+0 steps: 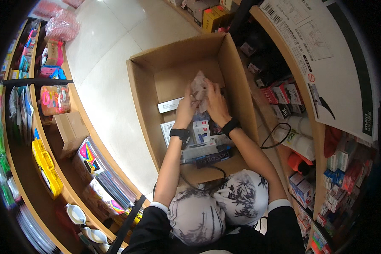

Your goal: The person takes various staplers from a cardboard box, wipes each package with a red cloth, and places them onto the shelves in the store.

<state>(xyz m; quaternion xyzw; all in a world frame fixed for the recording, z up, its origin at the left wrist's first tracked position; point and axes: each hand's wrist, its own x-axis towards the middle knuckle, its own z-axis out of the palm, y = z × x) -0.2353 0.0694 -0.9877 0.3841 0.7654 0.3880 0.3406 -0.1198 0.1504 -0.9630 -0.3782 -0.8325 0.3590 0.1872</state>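
Observation:
Both hands are inside an open cardboard box (181, 73) on the floor before my knees. Between them is a crumpled, pale translucent plastic packet (199, 85); what it contains cannot be made out. My left hand (186, 106) grips its lower left side, and my right hand (216, 103) has its fingers on the right side. Under and around the hands lie a slim white box (170, 105), a white carton with blue pictures (201, 130), a grey-white pen box (199, 150) and a dark box (214, 157) lettered MAXPOWER.
Shelves of stationery run along the left, with a yellow plastic case (46, 168) and a brown carton (71, 130). Close on the right stand shelves with ink boxes (281, 93) and a large stapler carton (336, 63). A black cord loop (274, 135) hangs beside the box.

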